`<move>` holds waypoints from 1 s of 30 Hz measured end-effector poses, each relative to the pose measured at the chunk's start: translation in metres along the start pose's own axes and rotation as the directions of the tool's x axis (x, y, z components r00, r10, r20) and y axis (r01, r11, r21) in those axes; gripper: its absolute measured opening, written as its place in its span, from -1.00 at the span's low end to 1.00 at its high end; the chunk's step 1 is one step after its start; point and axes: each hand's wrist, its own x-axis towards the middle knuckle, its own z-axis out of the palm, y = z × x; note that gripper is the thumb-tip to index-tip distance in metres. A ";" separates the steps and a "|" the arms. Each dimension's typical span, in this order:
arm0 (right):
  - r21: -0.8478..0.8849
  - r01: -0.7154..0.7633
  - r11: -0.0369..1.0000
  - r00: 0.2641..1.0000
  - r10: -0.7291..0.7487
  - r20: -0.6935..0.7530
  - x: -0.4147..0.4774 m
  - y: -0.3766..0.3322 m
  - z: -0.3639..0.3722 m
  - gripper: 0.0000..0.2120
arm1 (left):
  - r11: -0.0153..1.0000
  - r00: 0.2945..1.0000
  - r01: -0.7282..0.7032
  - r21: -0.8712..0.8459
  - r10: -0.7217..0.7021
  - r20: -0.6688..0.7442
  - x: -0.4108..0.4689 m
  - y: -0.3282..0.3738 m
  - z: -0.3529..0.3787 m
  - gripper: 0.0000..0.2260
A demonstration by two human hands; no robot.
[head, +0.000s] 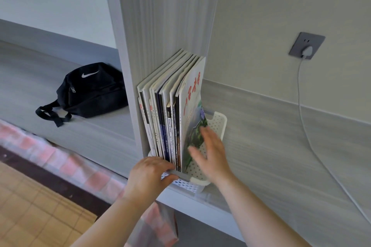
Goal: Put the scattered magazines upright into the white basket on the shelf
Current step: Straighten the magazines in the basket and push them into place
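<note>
Several magazines stand upright in the white perforated basket on the grey shelf, leaning left against the shelf's vertical panel. The outermost one has a pale cover with red characters and a green picture. My left hand grips the basket's front rim, thumb under the grey handle strip. My right hand, blurred, has its fingers spread flat against the lower part of the outermost cover, inside the basket's open right half.
A black Nike bag lies on the shelf to the left of the vertical panel. A grey wall socket with a white plug and cable is at the right. A pink checked cloth lies below.
</note>
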 end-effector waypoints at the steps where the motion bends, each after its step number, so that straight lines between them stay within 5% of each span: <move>1: 0.111 -0.103 0.988 0.993 0.109 -0.055 0.003 0.003 -0.004 -0.32 | 1.000 1.000 0.009 -0.001 -0.009 0.005 0.000 0.000 0.000 -0.74; 3: 0.341 -0.261 0.903 0.955 0.294 -0.047 0.009 0.005 -0.010 -0.33 | 1.000 0.999 0.027 0.002 -0.027 0.022 0.000 0.001 -0.001 -0.75; 6: 0.538 -0.287 0.793 0.940 0.340 0.001 0.009 0.003 -0.011 -0.39 | 0.997 0.996 0.071 -0.010 -0.070 0.055 -0.001 0.000 0.000 -0.79; 14: 0.563 -0.291 0.773 0.938 0.346 0.010 0.006 0.000 -0.013 -0.41 | 0.990 0.991 0.127 -0.061 -0.124 0.047 -0.001 0.002 0.003 -0.82; 19: 0.570 -0.303 0.764 0.930 0.366 0.004 0.000 0.000 -0.008 -0.36 | 1.000 1.000 -0.001 -0.011 0.001 -0.027 -0.010 -0.003 0.003 -0.76; 22: 0.579 -0.301 0.758 0.928 0.372 -0.003 0.001 0.001 -0.006 -0.35 | 0.997 0.997 -0.024 -0.071 0.018 -0.081 -0.016 -0.005 0.008 -0.89; 24: 0.591 -0.288 0.754 0.929 0.369 -0.018 0.001 0.002 -0.006 -0.37 | 0.997 0.995 0.001 -0.072 -0.008 -0.102 -0.021 -0.005 0.010 -0.65; 26: 0.614 -0.275 0.740 0.924 0.379 -0.043 -0.002 0.003 -0.005 -0.42 | 0.974 0.963 0.137 -0.179 -0.173 -0.208 -0.028 -0.003 0.015 -0.69; 28: 0.645 -0.286 0.708 0.913 0.405 -0.040 -0.004 0.003 -0.004 -0.47 | 0.793 0.821 0.423 -0.439 -0.541 -0.185 -0.035 -0.004 0.020 -0.63; 30: 0.655 -0.304 0.692 0.906 0.423 -0.026 -0.005 0.003 -0.002 -0.47 | 0.341 0.589 0.551 -0.761 -0.806 0.065 -0.042 -0.001 0.022 -0.48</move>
